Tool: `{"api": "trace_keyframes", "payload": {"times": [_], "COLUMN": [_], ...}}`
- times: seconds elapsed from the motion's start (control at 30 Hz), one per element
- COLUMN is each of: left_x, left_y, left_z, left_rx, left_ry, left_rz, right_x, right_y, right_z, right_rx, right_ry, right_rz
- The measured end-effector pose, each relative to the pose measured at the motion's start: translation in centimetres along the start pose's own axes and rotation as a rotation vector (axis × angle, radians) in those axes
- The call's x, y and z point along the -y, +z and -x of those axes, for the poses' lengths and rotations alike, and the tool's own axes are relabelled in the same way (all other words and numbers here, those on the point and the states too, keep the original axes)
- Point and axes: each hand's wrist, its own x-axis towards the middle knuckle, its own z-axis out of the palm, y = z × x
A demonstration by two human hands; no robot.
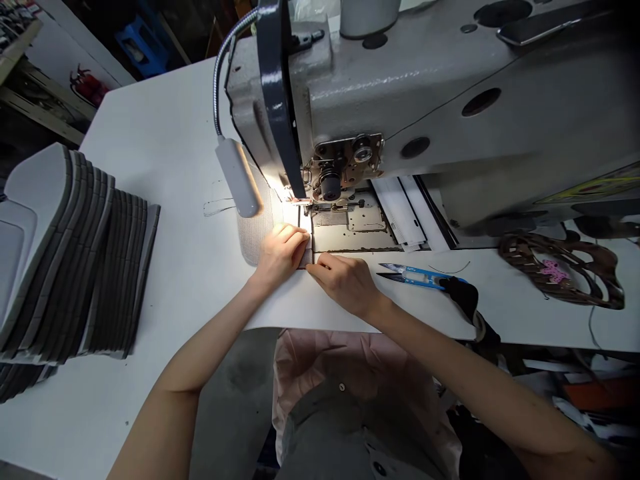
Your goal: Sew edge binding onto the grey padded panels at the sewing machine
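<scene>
A grey fabric panel [251, 235] with rounded corners lies under the needle area of an industrial sewing machine [330, 183]. My left hand [283, 250] presses on the panel near its right edge, fingers bunched together just in front of the presser foot. At the panel's front right corner, my right hand [346, 280] pinches the edge between thumb and forefinger. Both hands are close together, and their fingertips partly cover the edge being held. A small lamp [240, 177] on a bendy neck lights the panel.
Stacked grey padded panels [75, 260] stand on the white table [190, 280] at left. Blue thread snips [417, 276] lie right of my right hand, with a brown openwork item [563, 270] farther right. White strips [400, 213] rest beneath the machine arm.
</scene>
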Motion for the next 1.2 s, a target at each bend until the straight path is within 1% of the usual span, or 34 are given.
{"api": "trace_keyframes", "payload": {"times": [0.13,0.27,0.43,0.53,0.6,0.7,0.77,0.87,0.93,1.1,1.2], "left_x": [0.0,0.1,0.8,1.1,1.2,1.4,1.6,1.9,2.0,2.2,2.2], "left_y": [-0.1,-0.4,-1.3,-1.7,-1.8,-1.5,-1.3,-1.1,-1.0,-0.6,-0.6], "left_z": [0.1,0.2,0.1,0.0,0.0,0.2,0.4,0.7,0.9,1.1,1.1], "left_rx": [0.021,0.071,0.164,0.191,0.171,0.09,0.04,0.027,0.021,-0.072,-0.076], "left_ry": [0.005,0.002,0.08,0.123,0.158,0.199,0.192,0.174,0.19,0.256,0.286], "left_rz": [-0.025,0.002,0.046,0.052,0.063,0.09,0.099,0.107,0.122,0.152,0.142], "right_x": [-0.2,-0.7,-1.1,-1.1,-1.1,-1.1,-1.1,-1.1,-1.2,-1.5,-1.7], "right_y": [-0.3,-0.3,0.3,0.5,0.6,0.5,0.4,0.4,0.5,1.1,1.4], "right_z": [-0.5,-0.8,-0.9,-0.9,-1.0,-1.0,-1.0,-0.9,-0.9,-0.8,-0.8], "right_rx": [0.022,0.03,0.0,0.007,0.022,0.045,0.051,0.04,0.021,-0.069,-0.117], "right_ry": [0.029,0.064,0.079,0.073,0.062,0.05,0.043,0.032,0.026,-0.015,-0.046], "right_rz": [-0.009,-0.076,-0.116,-0.097,-0.071,-0.031,-0.022,-0.034,-0.048,-0.063,-0.047]}}
